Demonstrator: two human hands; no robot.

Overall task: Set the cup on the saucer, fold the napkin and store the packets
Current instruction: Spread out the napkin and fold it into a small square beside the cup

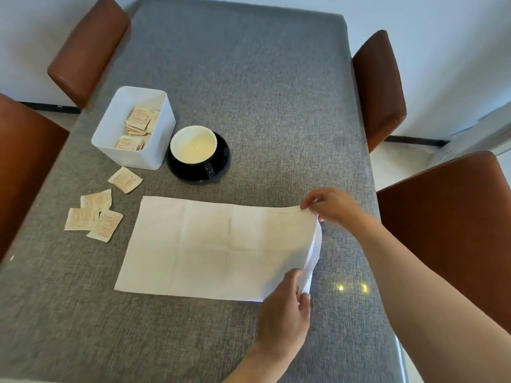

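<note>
Right, I'm looking down on one long table [249, 78] under a grey woven cloth, and I count four brown chairs [88, 48] around it, two along each long side.

Next in size, one white napkin [210, 244] lies opened out on the cloth near me, creased into panels, flat except at its right-hand edge. That edge is lifted and curling over. My right hand [336, 208] pinches the far right corner between thumb and fingertips, closed on the paper. My left hand [286, 308] has the near right corner, fingers curled shut on the raised flap. So both hands grip the same short side of the napkin, one at each end of it.

One white bin [154, 158] stands at the far left of the napkin, well apart from it, open at the top. Inside I see a loose heap of packets [137, 120]; they overlap too much for me to give a firm count.

Just beside the bin's right wall, one black saucer [221, 158] sits on the cloth, and one cup [193, 145], black outside and pale inside, stands upright on it, handle turned toward me.

Smallest now: four loose packets [94, 217] lie on the cloth to the left of the napkin. One lies alone nearest the bin, and three cluster further toward me, overlapping at their corners.
</note>
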